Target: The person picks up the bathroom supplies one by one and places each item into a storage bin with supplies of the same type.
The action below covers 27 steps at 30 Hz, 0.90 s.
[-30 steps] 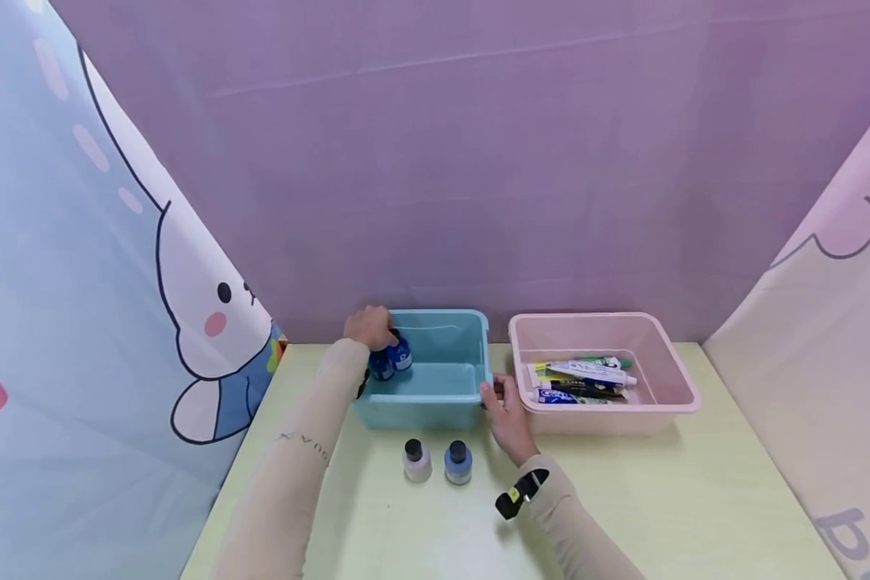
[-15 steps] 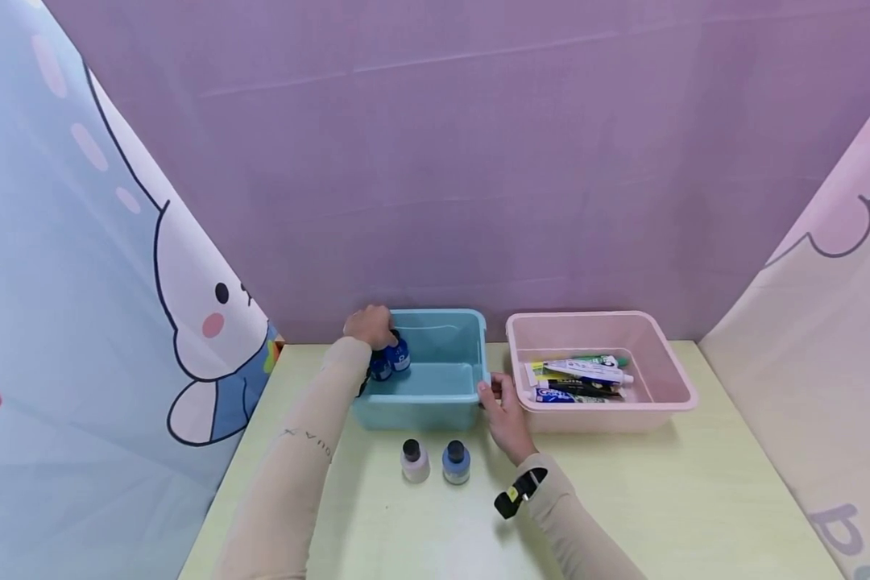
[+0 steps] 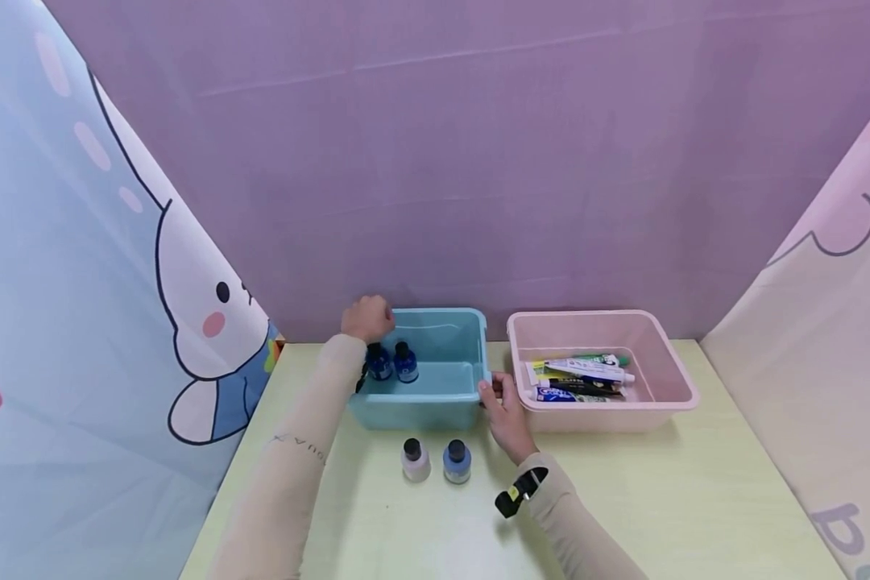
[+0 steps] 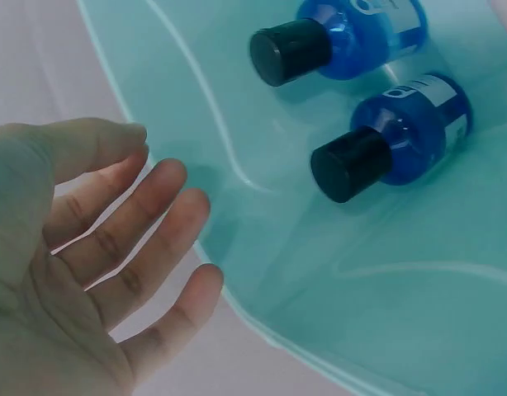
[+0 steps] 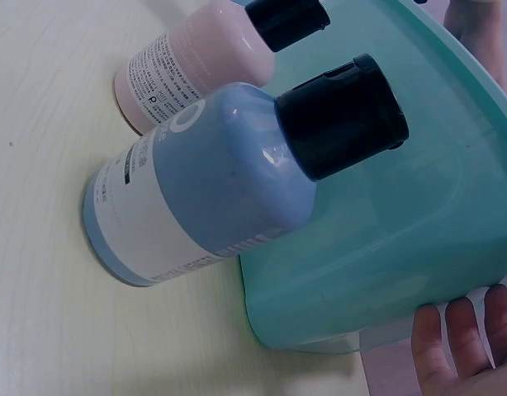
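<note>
In the head view, my left hand (image 3: 367,319) hovers over the back left corner of a teal plastic bin (image 3: 416,415). Its fingers are loosely bent with nothing between them, as the left wrist view shows. Two dark blue bottles with black caps, a left one (image 3: 380,364) and a right one (image 3: 406,364), stand side by side in the bin's left part. My right hand (image 3: 509,415) touches the bin's front right corner, fingertips (image 5: 460,309) against its outer wall. On the table before the bin stand a pale pink bottle (image 3: 416,463) and a lighter blue bottle (image 3: 457,463), both black-capped.
To the right, a pink bin (image 3: 609,419) holds several toothpaste tubes (image 3: 587,372). Both bins stand near the purple cloth backdrop (image 3: 435,177) at the back of the pale table (image 3: 406,532). Printed cloth hangs on both sides.
My left hand has let go of the right dark blue bottle and risen up and back to the bin's rim. That bottle now stands slightly farther forward. The right hand keeps its place.
</note>
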Motion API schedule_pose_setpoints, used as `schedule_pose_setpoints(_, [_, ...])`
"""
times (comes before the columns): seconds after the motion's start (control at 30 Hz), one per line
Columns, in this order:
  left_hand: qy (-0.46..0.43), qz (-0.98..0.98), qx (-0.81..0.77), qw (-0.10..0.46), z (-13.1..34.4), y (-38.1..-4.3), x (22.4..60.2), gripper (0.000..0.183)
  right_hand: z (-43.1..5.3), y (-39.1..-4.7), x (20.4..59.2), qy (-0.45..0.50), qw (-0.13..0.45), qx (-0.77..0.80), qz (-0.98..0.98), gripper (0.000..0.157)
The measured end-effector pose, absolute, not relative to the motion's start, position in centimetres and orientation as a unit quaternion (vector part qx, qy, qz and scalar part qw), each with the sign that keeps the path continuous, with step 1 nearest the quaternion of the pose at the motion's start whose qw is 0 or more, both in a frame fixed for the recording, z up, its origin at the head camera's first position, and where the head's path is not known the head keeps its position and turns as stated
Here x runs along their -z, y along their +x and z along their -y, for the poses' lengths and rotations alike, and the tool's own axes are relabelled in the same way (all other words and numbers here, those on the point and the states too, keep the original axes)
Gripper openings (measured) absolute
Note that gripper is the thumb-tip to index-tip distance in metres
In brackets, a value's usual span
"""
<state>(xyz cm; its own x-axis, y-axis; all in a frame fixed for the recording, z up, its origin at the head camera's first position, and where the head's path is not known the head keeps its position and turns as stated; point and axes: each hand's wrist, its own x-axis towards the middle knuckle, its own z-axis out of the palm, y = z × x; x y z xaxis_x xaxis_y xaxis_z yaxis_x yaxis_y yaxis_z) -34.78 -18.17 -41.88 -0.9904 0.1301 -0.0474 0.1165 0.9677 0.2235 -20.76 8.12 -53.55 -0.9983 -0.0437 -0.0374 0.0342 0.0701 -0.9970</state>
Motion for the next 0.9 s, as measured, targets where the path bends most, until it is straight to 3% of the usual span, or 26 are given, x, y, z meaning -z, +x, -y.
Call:
schedule_pose_setpoints(0.23, [0.068,-0.985,-0.160,0.013,18.4,-32.8,41.1,0.016,-8.4,-20.3,52.3,0.008,0.046,0.692,-0.721,0.044])
schedule_pose_setpoints(0.47, [0.084,-0.979,-0.183,-0.013,18.7,-30.4,41.1,0.015,-8.3,-21.0,54.4,0.015,0.027,0.690,-0.723,0.050])
schedule_pose_setpoints(0.9, [0.083,-0.941,-0.306,-0.118,20.2,-24.6,42.4,0.014,-8.6,-19.7,51.9,0.010,0.045,0.685,-0.727,0.048])
